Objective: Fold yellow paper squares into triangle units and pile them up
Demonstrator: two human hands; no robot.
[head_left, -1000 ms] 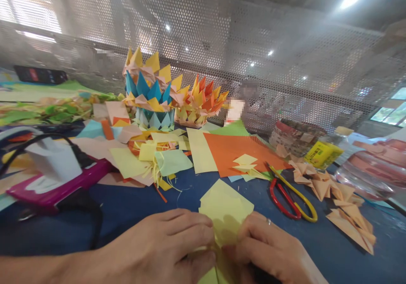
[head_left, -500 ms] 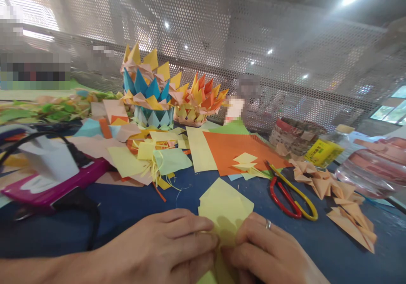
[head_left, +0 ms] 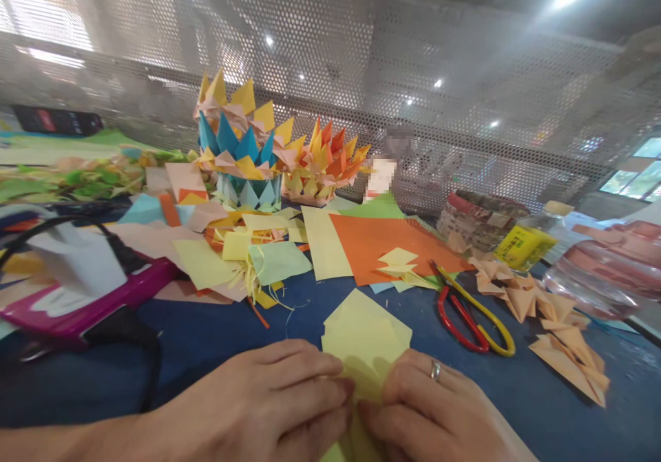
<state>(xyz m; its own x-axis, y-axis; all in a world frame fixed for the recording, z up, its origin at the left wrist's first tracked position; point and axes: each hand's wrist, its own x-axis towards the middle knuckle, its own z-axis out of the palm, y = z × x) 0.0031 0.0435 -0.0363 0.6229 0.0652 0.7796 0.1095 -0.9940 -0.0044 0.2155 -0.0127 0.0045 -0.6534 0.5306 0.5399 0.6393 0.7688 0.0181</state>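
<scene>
Pale yellow paper (head_left: 368,324) lies in front of me at the bottom middle, its pointed upper part showing beyond my fingers. My left hand (head_left: 279,400) grips its left side, with the fingers pressed together and the thumb hidden. From the right, my right hand (head_left: 438,407), wearing a ring, pinches the paper with curled fingers. The fingertips of both hands are close together over the paper, and its lower part is partly covered by them.
Red-and-yellow-handled scissors (head_left: 478,321) lie right of the paper. Beyond are orange sheets (head_left: 392,238), folded peach pieces (head_left: 571,352), a pink-lidded bottle (head_left: 593,276) and paper crowns (head_left: 248,145). A magenta power strip (head_left: 129,293) with black cables sits left on the blue table (head_left: 206,345).
The view has shifted very slightly. Both hands keep nearly the same position on the yellow paper, the right fingertips slightly nearer the left ones.
</scene>
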